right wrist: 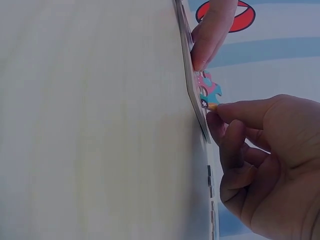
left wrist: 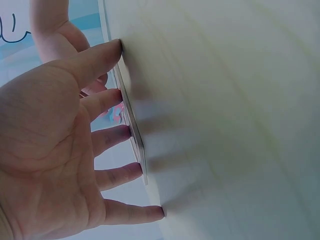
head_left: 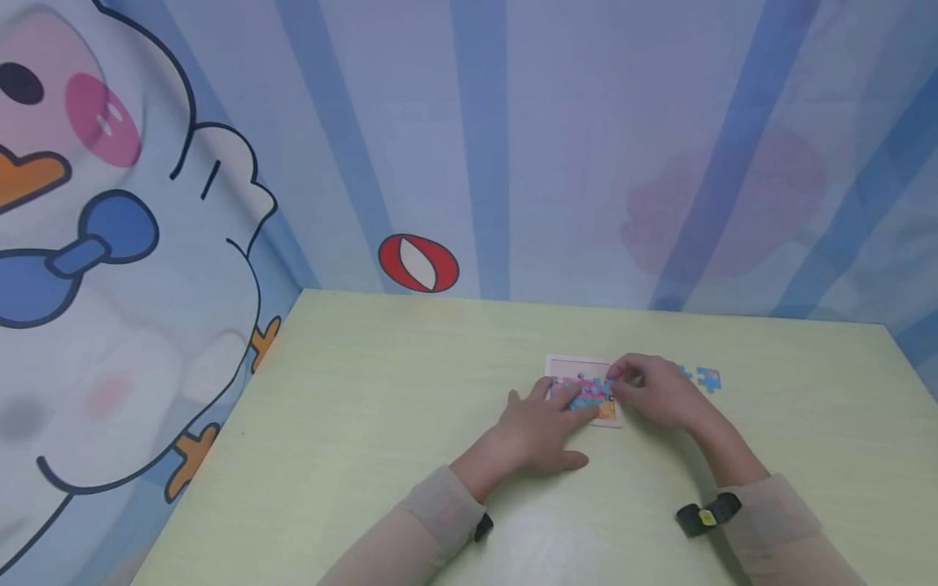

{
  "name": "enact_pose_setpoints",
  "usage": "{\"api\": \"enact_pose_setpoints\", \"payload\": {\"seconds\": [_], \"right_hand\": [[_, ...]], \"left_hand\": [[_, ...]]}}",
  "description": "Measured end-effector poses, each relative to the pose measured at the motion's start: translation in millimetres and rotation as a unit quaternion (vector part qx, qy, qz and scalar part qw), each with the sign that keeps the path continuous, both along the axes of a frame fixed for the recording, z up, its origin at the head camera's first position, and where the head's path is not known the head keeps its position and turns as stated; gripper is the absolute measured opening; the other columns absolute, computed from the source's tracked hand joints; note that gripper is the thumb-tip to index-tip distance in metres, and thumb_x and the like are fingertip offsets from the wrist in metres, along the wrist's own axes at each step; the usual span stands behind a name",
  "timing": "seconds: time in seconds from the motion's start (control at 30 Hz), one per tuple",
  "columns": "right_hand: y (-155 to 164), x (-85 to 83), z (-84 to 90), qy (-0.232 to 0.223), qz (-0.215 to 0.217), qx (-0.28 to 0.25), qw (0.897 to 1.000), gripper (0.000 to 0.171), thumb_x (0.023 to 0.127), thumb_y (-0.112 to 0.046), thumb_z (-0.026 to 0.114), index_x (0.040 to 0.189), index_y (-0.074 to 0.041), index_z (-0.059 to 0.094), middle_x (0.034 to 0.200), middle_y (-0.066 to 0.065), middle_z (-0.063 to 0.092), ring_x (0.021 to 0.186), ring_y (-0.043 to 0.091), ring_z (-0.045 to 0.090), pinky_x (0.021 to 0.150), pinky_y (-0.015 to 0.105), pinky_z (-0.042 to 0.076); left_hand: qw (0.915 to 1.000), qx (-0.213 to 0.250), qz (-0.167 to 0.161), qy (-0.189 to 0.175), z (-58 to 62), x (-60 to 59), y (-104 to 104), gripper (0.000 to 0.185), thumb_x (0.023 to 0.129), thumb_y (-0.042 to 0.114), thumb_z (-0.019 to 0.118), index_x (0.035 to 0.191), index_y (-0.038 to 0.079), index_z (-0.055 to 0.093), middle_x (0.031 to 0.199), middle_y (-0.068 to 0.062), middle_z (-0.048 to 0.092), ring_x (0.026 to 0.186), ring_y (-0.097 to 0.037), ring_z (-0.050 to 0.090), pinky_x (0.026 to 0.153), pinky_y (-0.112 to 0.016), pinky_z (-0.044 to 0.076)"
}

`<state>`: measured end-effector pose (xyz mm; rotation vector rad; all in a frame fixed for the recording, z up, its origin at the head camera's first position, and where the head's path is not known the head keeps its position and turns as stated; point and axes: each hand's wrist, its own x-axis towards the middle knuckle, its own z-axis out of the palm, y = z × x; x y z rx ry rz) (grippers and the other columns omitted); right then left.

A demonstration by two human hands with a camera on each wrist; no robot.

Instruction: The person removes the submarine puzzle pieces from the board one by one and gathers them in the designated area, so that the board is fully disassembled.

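A small jigsaw puzzle in a pale frame [head_left: 581,358] lies on the table. Joined pink, blue and orange pieces [head_left: 589,391] fill its lower part, and the bare backing shows along the top. My left hand [head_left: 538,431] spreads its straight fingers over the left side of the puzzle. In the left wrist view, fingertips [left wrist: 132,170] rest at the frame's edge, with thumb and little finger reaching the table. At the frame's right side, my right hand [head_left: 663,395] pinches a puzzle piece [right wrist: 213,106] between thumb and index finger, right at the joined pieces.
Loose blue puzzle pieces [head_left: 708,378] lie on the table just right of my right hand. The pale yellow table [head_left: 352,391] ends at the back against a blue striped curtain [head_left: 557,146]. A printed cartoon bird [head_left: 183,325] covers the cloth at the left.
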<state>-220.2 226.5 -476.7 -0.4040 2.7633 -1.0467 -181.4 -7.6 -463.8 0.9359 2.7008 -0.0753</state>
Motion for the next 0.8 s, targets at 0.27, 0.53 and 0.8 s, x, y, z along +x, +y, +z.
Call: {"api": "enact_pose_setpoints", "payload": {"seconds": [0.27,0.53,0.8], "right_hand": [[6,0.7,0.5,0.011,-0.014,-0.008,1.0,0.014,0.1,-0.015,0.067,0.111,-0.01,0.074,0.102,0.005,0.072,0.091,0.024,0.064,0.079,0.041,0.051],[23,2.8,3.7,0.005,-0.03,-0.017,0.999,0.018,0.1,-0.016,0.068,0.115,-0.006,0.073,0.103,0.007,0.072,0.089,0.023,0.065,0.074,0.038,0.052],[48,7.1,8.3,0.0,-0.049,-0.004,0.999,0.022,0.101,-0.018,0.067,0.117,-0.003,0.072,0.103,0.009,0.071,0.085,0.022,0.063,0.068,0.037,0.052]], "left_hand": [[1.0,0.005,0.001,-0.002,0.9,0.9,0,0.07,0.097,0.065,0.059,0.16,0.044,0.037,0.171,0.007,0.021,0.154,-0.03,0.022,0.108,-0.067,0.039],[1.0,0.005,0.002,-0.004,1.0,1.0,1,0.07,0.098,0.064,0.059,0.161,0.044,0.036,0.172,0.007,0.019,0.154,-0.031,0.022,0.108,-0.067,0.038],[1.0,0.001,0.005,-0.007,-0.4,0.0,2,0.07,0.098,0.063,0.059,0.161,0.044,0.035,0.172,0.008,0.018,0.155,-0.032,0.02,0.11,-0.068,0.036]]}}
